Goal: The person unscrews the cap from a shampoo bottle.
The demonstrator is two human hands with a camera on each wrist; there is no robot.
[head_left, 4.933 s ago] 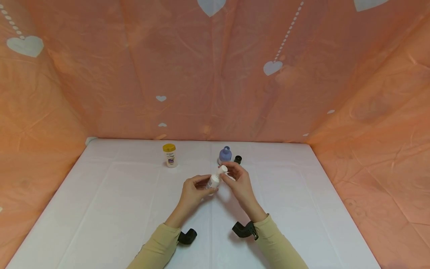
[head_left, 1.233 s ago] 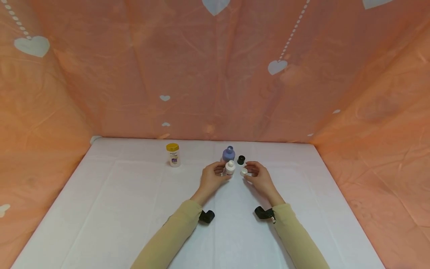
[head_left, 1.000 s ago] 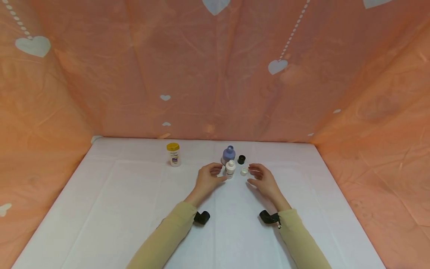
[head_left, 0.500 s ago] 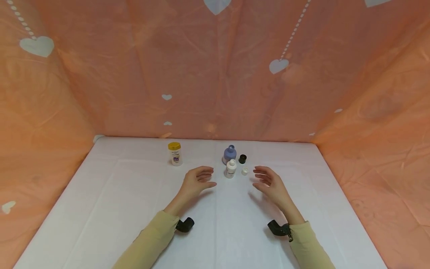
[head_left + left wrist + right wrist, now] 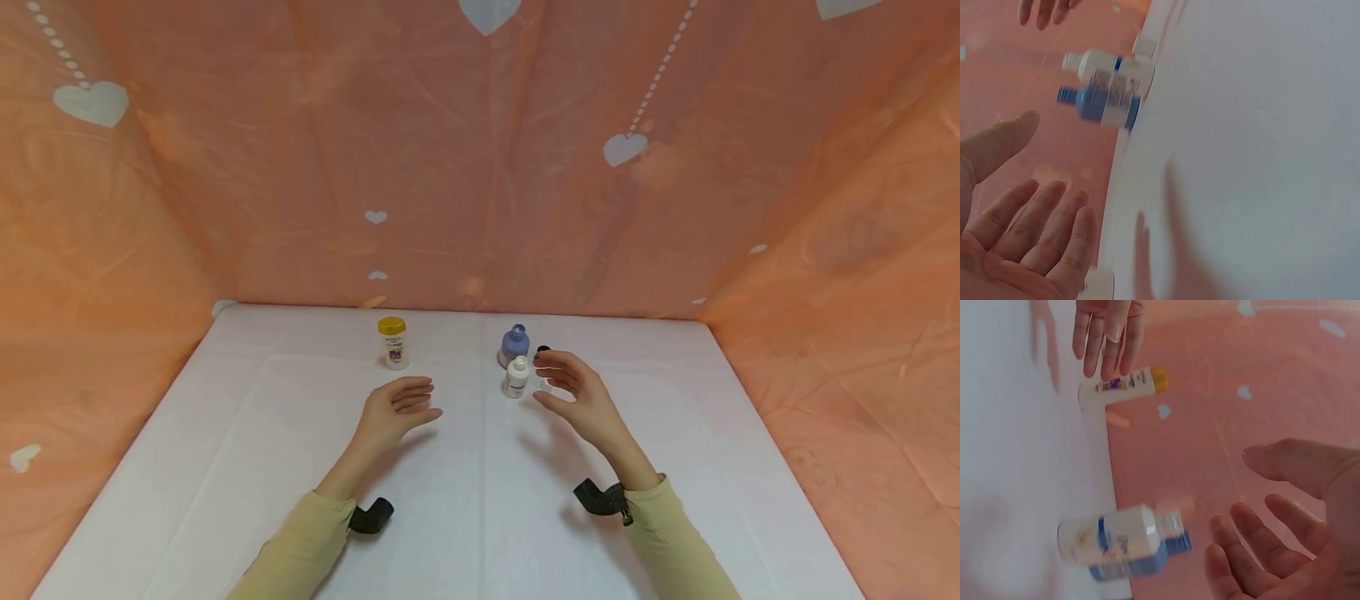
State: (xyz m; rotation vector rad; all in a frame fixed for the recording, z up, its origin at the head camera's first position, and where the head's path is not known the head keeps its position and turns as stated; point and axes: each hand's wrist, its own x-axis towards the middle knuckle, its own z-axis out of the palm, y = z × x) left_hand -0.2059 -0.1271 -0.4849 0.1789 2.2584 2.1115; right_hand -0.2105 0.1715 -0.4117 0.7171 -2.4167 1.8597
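My left hand (image 5: 390,417) hovers over the table, holding nothing, just in front of a white bottle with a yellow cap (image 5: 393,346). To the right, my right hand (image 5: 581,396) is in the air with nothing in its grasp, its fingertips close to an uncapped white bottle (image 5: 516,379). That bottle stands upright before an uncapped blue bottle (image 5: 514,346). A black cap (image 5: 543,350) and a white cap (image 5: 545,385) lie beside the two bottles, both partly hidden by my right hand. In the left wrist view, the white cap (image 5: 1144,46) sits by the white bottle.
A white cloth covers the table (image 5: 480,517). Orange sheeting with white hearts (image 5: 480,167) hangs at the back and along both sides. Black wrist cameras (image 5: 372,517) sit under both forearms.
The white cap came off the white bottle, and both were set down beside the blue bottle. Both hands let go; my left drew back leftward. My right pulled away, then came back leftward over the caps.
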